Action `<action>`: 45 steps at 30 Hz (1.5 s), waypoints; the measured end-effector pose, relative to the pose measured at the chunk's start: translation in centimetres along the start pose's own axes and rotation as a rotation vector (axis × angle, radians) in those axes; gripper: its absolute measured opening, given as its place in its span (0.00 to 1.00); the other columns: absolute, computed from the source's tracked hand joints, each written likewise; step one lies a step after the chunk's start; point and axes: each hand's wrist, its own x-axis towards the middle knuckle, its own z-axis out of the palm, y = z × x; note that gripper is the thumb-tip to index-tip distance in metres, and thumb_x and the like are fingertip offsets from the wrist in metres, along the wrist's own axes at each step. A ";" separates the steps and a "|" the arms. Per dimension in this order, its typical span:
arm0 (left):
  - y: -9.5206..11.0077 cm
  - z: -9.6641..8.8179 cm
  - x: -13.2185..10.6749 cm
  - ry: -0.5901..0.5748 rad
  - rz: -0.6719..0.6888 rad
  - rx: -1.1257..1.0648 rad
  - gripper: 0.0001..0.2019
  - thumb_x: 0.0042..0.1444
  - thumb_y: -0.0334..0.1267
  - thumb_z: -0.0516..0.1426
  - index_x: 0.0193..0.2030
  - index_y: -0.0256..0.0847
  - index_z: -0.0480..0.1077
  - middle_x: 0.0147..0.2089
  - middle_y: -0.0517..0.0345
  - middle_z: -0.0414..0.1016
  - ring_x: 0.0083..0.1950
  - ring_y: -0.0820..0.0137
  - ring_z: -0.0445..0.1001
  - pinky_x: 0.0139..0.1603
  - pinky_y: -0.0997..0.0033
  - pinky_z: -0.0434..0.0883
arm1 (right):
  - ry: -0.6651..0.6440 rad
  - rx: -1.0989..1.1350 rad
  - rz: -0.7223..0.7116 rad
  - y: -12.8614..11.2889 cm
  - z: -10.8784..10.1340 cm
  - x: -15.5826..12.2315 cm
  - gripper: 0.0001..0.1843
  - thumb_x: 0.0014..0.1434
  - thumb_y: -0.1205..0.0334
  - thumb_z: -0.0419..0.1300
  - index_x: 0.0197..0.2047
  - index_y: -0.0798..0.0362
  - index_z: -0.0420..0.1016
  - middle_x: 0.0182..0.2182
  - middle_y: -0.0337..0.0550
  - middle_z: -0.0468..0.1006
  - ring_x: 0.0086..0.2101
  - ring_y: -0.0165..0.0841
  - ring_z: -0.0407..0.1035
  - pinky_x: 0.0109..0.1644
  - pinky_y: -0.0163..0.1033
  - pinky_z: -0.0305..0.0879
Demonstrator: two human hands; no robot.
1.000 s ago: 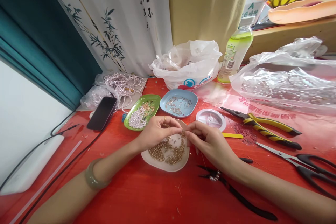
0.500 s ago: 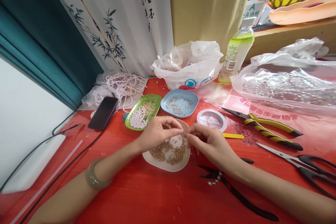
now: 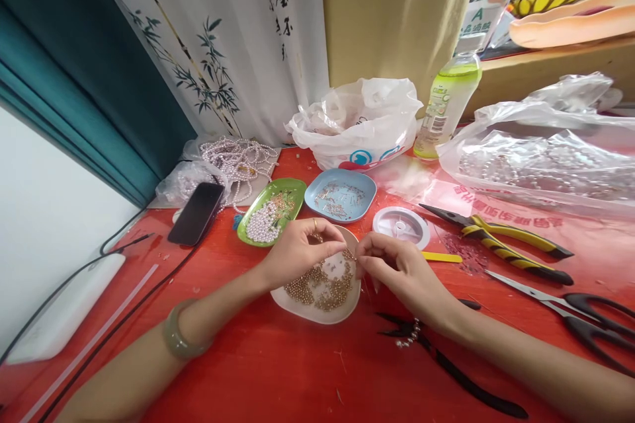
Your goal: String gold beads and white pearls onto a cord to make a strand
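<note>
Pinching something tiny (image 3: 352,255), unclear what, the left hand (image 3: 298,252) and right hand (image 3: 397,268) overhang one white dish (image 3: 317,318), two dishes (image 3: 342,176) behind.

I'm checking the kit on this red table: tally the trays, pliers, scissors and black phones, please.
Trays: 3 (green tray, blue tray, pale tray)
Pliers: 2 (yellow-black pliers, black pliers)
Scissors: 1
Black phone: 1
Total: 7

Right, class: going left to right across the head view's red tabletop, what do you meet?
Flat white slab, black rectangular phone, oblong green tray, cream dish of gold beads, the person's right hand, yellow-and-black pliers, black-handled metal scissors.
</note>
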 end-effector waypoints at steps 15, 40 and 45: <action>-1.3 -0.3 0.5 -0.013 -0.004 0.280 0.04 0.48 0.34 0.58 0.32 0.40 0.73 0.34 0.58 0.75 0.36 0.70 0.71 0.38 0.70 0.66 | -0.037 0.073 0.021 0.3 0.1 0.1 0.06 0.51 0.67 0.49 0.24 0.53 0.63 0.21 0.37 0.69 0.23 0.27 0.61 0.26 0.32 0.57; -1.2 0.0 0.4 -0.019 -0.016 0.357 0.05 0.50 0.36 0.55 0.32 0.39 0.71 0.34 0.57 0.74 0.35 0.69 0.69 0.37 0.68 0.67 | -0.039 0.065 0.054 -0.1 0.1 0.2 0.06 0.49 0.69 0.49 0.24 0.54 0.63 0.20 0.37 0.70 0.22 0.26 0.62 0.25 0.32 0.57; -0.7 -0.1 0.5 -0.043 -0.125 -0.074 0.07 0.47 0.37 0.58 0.31 0.35 0.70 0.33 0.55 0.74 0.32 0.73 0.71 0.34 0.73 0.68 | -0.044 0.025 0.053 0.2 0.1 0.1 0.06 0.51 0.68 0.49 0.23 0.54 0.62 0.19 0.36 0.66 0.22 0.27 0.60 0.25 0.32 0.56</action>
